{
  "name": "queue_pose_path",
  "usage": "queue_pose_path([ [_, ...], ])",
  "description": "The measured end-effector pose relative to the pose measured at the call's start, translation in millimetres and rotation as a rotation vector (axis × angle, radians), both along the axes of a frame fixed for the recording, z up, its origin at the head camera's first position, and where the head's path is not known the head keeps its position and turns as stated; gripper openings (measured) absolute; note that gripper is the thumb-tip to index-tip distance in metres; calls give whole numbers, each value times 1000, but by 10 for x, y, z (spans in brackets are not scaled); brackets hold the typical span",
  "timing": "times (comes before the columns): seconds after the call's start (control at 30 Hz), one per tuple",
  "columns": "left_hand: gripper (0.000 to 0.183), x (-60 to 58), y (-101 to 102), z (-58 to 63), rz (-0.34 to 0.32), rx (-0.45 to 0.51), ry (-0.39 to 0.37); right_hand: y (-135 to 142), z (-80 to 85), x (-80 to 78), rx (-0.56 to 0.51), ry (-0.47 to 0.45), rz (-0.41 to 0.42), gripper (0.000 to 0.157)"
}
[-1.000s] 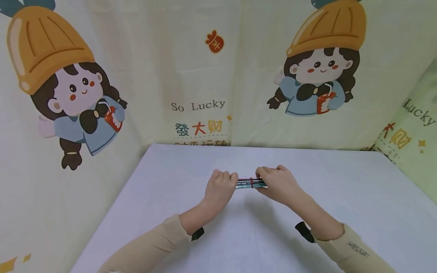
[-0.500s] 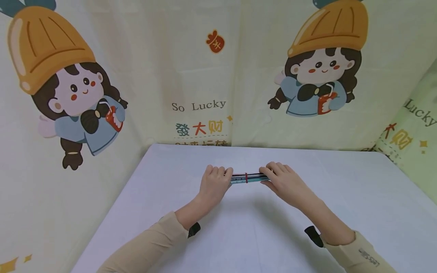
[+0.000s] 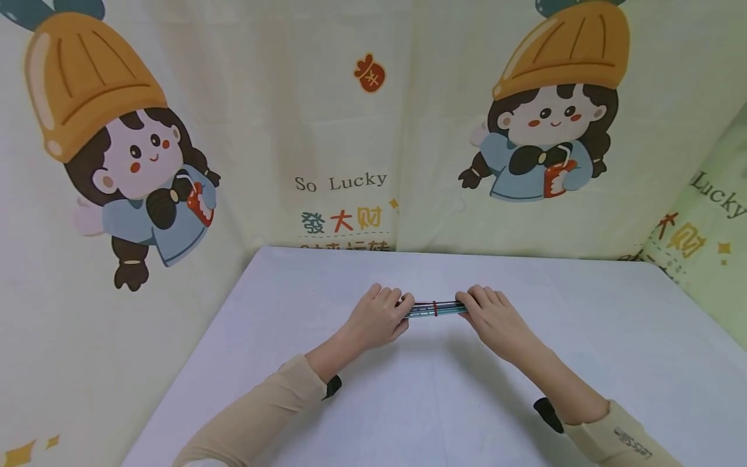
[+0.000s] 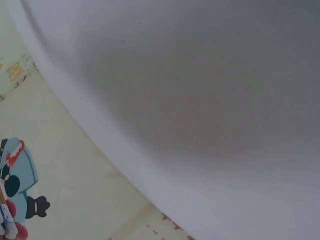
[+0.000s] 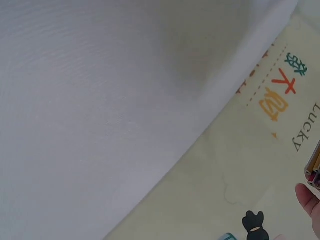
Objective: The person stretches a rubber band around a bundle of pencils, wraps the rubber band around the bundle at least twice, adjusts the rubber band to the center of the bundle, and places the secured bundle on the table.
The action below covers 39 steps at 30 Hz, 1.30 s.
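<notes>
In the head view, a bundle of slim pencils (image 3: 449, 308) with bluish-green and dark sides lies level between both hands. A thin red band (image 3: 434, 308) circles its middle. My left hand (image 3: 379, 318) grips the left end, its fingers curled over the top. At the right end, my right hand (image 3: 495, 324) holds the bundle between thumb and fingers. Both outer ends are hidden by the hands in this view. The right wrist view catches the pencil ends (image 5: 314, 171) beside a thumb at its edge. Pencil ends (image 4: 7, 217) also show at the left wrist view's lower left corner.
The hands are above a white table (image 3: 420, 402), with their shadows falling on it. Behind the table's far edge hangs a cream curtain (image 3: 257, 130) printed with cartoon figures and lettering. A dark wrist device (image 3: 548, 415) sits under the right forearm.
Both hands and the bundle shifted left and away, then came back to the right and slightly nearer. The right hand now stands a little farther from the red band. Both hands keep their hold.
</notes>
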<state>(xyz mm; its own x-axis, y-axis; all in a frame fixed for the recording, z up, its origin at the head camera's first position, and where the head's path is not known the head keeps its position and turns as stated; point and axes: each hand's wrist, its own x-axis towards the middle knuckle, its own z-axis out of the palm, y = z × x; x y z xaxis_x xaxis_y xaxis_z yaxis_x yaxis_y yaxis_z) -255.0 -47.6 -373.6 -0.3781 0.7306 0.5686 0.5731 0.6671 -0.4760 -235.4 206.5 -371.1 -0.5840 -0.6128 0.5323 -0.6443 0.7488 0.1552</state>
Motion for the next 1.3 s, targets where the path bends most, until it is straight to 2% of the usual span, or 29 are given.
queue_pose_path([
  [0.1, 21, -28, 16, -77, -8, -37, 33, 28, -43, -2, 21, 8, -10, 54],
  [0.23, 22, -57, 53, -157, 16, -75, 89, 58, -91, -20, 65, 31, -15, 52],
  [0.37, 23, -76, 84, -231, 40, -114, 98, 76, -136, -44, 124, 66, -29, 48],
  [0.47, 21, -88, 105, -282, 64, -147, 73, 88, -178, -58, 156, 79, -40, 45],
  [0.6, 18, -109, 140, -338, 112, -202, 50, 111, -238, -70, 202, 49, -71, 22],
  [0.63, 17, -112, 148, -347, 125, -215, 46, 117, -256, -76, 218, 35, -81, 21],
  [0.73, 17, -122, 172, -382, 159, -258, 43, 129, -305, -96, 263, 3, -101, 31],
  [0.87, 18, -118, 201, -419, 182, -310, 25, 137, -345, -107, 277, -5, -95, 32],
  [1.17, 22, -66, 261, -459, 245, -443, -137, 131, -417, -66, 346, -55, -108, 31],
  [1.3, 23, -49, 276, -465, 275, -478, -156, 122, -438, -38, 340, -76, -101, 31],
])
